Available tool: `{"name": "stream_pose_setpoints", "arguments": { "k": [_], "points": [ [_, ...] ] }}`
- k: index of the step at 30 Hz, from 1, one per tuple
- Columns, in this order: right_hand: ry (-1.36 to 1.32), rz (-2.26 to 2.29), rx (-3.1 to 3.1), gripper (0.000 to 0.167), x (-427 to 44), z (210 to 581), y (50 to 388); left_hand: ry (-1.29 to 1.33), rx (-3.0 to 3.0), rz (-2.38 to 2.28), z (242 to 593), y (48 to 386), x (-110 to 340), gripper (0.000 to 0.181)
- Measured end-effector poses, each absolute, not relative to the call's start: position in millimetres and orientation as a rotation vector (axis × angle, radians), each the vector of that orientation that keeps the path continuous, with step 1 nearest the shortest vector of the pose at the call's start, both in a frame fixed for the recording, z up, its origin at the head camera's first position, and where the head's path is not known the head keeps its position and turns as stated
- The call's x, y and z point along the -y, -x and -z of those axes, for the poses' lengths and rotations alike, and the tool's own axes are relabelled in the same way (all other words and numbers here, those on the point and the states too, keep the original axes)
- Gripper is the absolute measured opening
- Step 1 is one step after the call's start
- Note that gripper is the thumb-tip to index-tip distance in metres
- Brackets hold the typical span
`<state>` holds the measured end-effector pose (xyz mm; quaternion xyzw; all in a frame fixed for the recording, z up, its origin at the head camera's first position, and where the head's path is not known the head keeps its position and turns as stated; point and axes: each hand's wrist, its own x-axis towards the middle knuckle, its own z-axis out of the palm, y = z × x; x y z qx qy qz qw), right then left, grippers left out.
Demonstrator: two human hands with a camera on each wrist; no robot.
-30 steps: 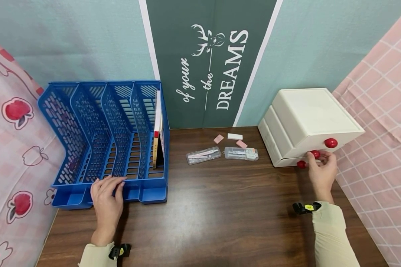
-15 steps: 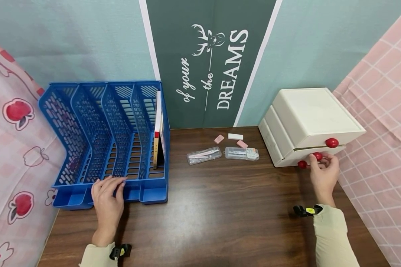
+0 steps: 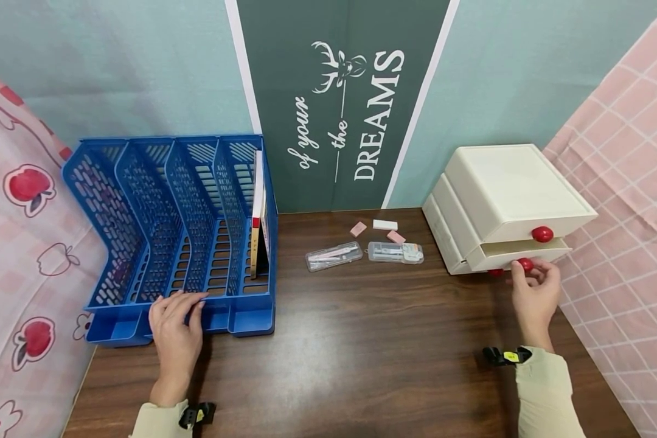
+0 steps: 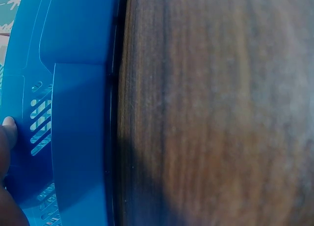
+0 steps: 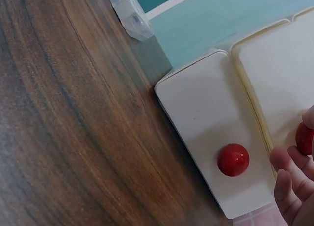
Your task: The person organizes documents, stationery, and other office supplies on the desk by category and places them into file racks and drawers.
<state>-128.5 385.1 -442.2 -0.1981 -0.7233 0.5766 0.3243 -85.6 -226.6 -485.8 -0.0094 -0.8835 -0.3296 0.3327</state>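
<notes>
At the right stands a white drawer box (image 3: 525, 182) with three red knobs. Its middle drawer (image 3: 517, 254) is partly pulled out, and my right hand (image 3: 538, 295) pinches that drawer's red knob (image 3: 524, 264). In the right wrist view the fingers (image 5: 289, 182) are around the knob (image 5: 305, 137), beside the closed bottom drawer (image 5: 196, 108) with its own knob (image 5: 233, 160). My left hand (image 3: 176, 334) rests on the front edge of the blue file rack (image 3: 252, 299), fingertips over the rim; the left wrist view shows fingertips (image 4: 10, 130) against the blue plastic (image 4: 78, 137).
Books (image 3: 258, 213) stand in the rack's rightmost slot. Between rack and drawer box lie two clear cases (image 3: 334, 256) (image 3: 395, 252), two pink erasers (image 3: 358, 229) (image 3: 395, 236) and a white one (image 3: 385, 224). Curtains hang at both sides.
The middle drawer has slid out toward the person, with my right hand moving along on its knob. My left hand stays at the rack's front edge.
</notes>
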Motion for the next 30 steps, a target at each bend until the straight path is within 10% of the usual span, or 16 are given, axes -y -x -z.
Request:
{"name": "stream_pose_setpoints", "arguments": {
  "k": [30],
  "points": [
    [0.546, -1.595, 1.654, 0.028, -402.2, 471.4, 97.8, 0.021, 2.305, 0.857, 485.6, 85.6, 225.5, 0.018]
  ]
}}
